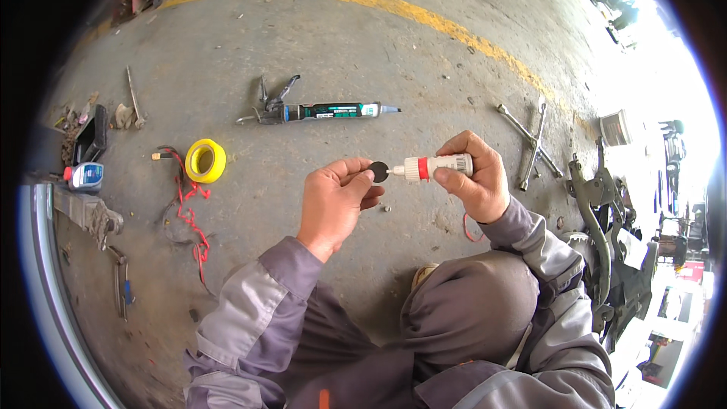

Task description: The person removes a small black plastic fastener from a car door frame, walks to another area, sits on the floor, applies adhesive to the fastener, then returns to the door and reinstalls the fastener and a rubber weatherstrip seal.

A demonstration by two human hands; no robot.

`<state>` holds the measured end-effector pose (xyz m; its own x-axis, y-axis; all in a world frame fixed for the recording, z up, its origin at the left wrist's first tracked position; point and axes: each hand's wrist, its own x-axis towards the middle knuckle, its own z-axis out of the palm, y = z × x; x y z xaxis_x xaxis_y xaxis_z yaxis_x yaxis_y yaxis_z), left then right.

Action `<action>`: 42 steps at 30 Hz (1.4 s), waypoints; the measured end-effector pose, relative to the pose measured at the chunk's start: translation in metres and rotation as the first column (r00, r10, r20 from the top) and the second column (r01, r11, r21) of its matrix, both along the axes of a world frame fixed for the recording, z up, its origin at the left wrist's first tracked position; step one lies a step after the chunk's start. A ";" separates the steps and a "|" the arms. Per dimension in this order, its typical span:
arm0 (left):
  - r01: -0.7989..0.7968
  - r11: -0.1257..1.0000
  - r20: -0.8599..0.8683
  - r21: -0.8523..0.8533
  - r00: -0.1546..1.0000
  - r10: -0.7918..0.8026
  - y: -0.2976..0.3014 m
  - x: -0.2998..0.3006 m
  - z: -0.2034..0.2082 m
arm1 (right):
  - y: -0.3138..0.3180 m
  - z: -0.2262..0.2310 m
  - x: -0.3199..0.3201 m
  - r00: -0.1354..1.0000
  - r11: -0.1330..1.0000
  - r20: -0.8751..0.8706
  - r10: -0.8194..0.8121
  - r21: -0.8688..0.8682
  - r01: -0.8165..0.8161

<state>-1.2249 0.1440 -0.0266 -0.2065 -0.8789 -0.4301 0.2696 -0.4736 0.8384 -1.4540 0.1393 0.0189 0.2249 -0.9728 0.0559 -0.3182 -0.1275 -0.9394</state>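
Observation:
Between thumb and fingers, my left hand (338,201) pinches a small black round disc (379,172). My right hand (478,178) is closed around a white glue bottle (448,166) with a red band, held on its side. The bottle's narrow nozzle points left and its tip meets or nearly meets the disc's face; whether a drop is there is too small to tell. Beyond my hands, a caulking gun (333,110) loaded with a black cartridge lies on the floor.
To the left lie a yellow tape roll (205,161), a tangled red strip (198,238) and a white bottle with a red cap (84,176). At right are a cross-shaped lug wrench (535,141), a can (615,128) and dark metal parts (602,204). A yellow line (363,0) crosses the concrete floor.

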 end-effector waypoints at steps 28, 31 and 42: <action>-0.079 0.974 0.081 -0.213 0.992 0.098 0.009 0.002 0.008 | -0.001 0.051 0.048 0.891 0.944 -0.453 0.029 -0.282 -0.174; -0.072 0.978 0.051 -0.197 0.995 0.084 0.007 0.003 0.009 | -0.004 0.044 0.048 0.889 0.944 -0.457 0.019 -0.285 -0.167; -0.037 0.991 0.013 -0.131 0.999 0.039 0.006 0.008 0.006 | 0.013 0.083 0.067 0.916 0.776 -0.400 -0.029 -0.587 -0.232</action>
<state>-1.2170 0.1495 -0.0207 -0.1656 -0.9350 -0.3137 0.2715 -0.3490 0.8969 -1.3873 0.1519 0.1023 0.4495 -0.7262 0.5202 -0.5699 -0.6816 -0.4590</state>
